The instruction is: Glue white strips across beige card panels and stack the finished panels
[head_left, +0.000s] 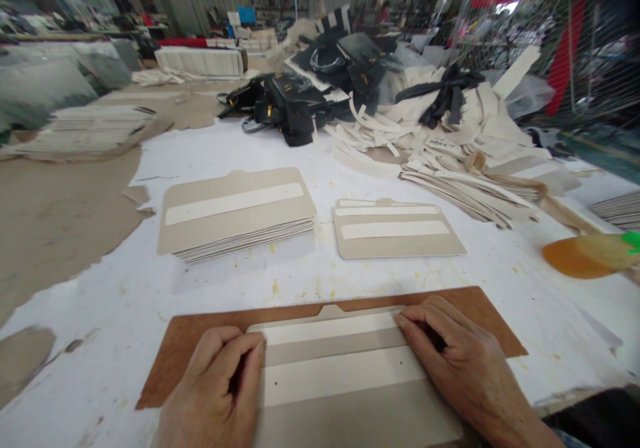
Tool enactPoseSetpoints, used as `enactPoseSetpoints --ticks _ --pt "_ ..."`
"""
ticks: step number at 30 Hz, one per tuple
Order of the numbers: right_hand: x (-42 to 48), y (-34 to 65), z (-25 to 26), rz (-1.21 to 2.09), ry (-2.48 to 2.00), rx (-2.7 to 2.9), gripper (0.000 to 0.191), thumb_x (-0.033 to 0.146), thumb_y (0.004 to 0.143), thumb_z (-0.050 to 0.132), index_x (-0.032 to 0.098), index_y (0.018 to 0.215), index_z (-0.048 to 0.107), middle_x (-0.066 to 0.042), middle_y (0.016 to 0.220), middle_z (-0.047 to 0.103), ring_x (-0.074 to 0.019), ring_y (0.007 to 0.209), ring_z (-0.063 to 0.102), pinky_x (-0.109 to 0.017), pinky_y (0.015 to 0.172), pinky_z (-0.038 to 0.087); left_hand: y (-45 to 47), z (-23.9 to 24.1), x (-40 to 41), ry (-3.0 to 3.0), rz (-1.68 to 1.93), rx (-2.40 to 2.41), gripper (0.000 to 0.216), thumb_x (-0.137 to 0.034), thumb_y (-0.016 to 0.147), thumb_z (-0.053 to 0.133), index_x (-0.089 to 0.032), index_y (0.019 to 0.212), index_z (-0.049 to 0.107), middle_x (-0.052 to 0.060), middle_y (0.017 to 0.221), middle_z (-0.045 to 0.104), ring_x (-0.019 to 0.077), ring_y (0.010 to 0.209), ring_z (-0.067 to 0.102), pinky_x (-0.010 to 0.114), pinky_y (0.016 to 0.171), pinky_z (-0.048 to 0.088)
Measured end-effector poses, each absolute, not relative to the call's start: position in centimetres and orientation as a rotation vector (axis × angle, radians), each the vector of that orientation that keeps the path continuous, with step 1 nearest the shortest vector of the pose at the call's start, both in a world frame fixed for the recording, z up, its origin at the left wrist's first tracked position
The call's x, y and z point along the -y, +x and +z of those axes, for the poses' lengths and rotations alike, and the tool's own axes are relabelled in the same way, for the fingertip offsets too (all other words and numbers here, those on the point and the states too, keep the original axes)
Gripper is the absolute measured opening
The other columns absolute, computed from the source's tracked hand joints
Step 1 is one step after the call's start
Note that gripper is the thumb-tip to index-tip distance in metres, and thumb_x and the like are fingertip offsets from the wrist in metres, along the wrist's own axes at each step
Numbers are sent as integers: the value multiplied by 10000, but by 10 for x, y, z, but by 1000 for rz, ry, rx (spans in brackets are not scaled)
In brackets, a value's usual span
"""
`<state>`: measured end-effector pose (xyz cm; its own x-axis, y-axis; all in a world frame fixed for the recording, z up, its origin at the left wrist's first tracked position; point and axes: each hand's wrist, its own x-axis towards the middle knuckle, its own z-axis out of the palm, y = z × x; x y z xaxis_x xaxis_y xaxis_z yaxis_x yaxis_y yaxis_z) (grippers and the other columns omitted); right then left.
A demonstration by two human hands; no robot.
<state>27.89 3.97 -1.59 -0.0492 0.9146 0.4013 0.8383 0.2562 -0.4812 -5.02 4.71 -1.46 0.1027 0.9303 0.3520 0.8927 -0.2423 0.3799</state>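
— How many pieces?
— One grey panel (345, 381) with two white strips (340, 373), lying on one brown board (200, 331) at the near edge. Two piles farther off: thick left stack (235, 211), thin right stack (397, 231).
— Fingers?
— Both the left hand (215, 388) and right hand (460, 361) press the panel's ends, fingers bent, close together, gripping nothing.

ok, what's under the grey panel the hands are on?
A brown board lies under the grey panel, showing past its left, top and right edges. The board's middle is covered, so anything between is hidden.

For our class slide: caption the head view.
Left hand and right hand press a beige panel on a brown board.
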Motion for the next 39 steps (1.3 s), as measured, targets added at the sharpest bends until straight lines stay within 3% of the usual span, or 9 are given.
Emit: enactPoseSetpoints --ticks 9,14,16,19,21,24,28,33,39 --pt "-47 293 -22 223 -1621 1934 288 375 1040 568 267 822 722 -13 831 763 -204 736 737 -320 679 587 -35 -2 -46 2230 982 -1842 262 -284 1027 519 -243 854 711 -3 879 698 147 743 733 264 675 560" --pt "-35 299 -14 9 -1440 1972 192 388 1033 607 272 1112 739 -60 1066 804 -255 937 781 -357 788 648 -34 10 -29 2329 1228 -1826 177 -203 1033 537 -206 1021 714 51 975 723 179 877 716 303 805 597" --pt "-31 286 -7 -64 -1305 2021 211 327 1047 585 256 1187 726 -79 1117 789 -248 989 771 -354 845 651 -23 12 -22 2491 1123 -1727 209 -238 1036 548 -178 1149 713 101 1109 744 235 1023 709 383 927 614" --pt "-32 257 -1 -149 -1094 2180 285 254 1086 480 223 1205 738 -91 1117 787 -232 997 754 -361 883 643 1 6 -15 2701 830 -1603 470 -478 1019 616 -119 1316 678 167 1316 733 354 1214 674 525 1024 613" --pt "-37 241 -2 -277 -992 2307 352 205 1097 409 213 1145 757 -84 1088 802 -240 974 751 -386 864 633 15 -1 -15 2746 711 -1604 663 -653 974 625 -100 1337 677 184 1343 734 389 1215 682 572 1023 618" --pt "-46 234 -9 -458 -911 2439 388 176 1091 387 215 1034 768 -65 1054 820 -257 939 755 -400 796 609 25 -9 -16 2688 647 -1677 748 -750 952 583 -91 1281 712 187 1246 769 369 1108 726 568 992 637" --pt "-46 243 -23 -530 -910 2484 374 173 1082 396 181 1078 770 -81 1082 823 -278 960 742 -436 841 576 22 -10 -18 2662 683 -1678 686 -699 964 604 -76 1220 735 177 1150 789 351 1023 746 543 931 670" --pt "-36 255 -37 -557 -1020 2510 403 32 982 399 144 1087 772 -130 1152 800 -354 1059 690 -535 919 511 13 -11 -17 2663 711 -1661 667 -657 978 604 -50 1227 725 204 1205 783 360 1053 756 519 907 688" --pt "-36 272 -22 -425 -1321 2335 291 205 1079 489 120 1065 767 -121 1044 792 -311 943 670 -491 848 510 15 -7 -23 2673 782 -1677 549 -610 1003 592 -92 1134 716 210 1158 775 363 1027 759 545 874 686"
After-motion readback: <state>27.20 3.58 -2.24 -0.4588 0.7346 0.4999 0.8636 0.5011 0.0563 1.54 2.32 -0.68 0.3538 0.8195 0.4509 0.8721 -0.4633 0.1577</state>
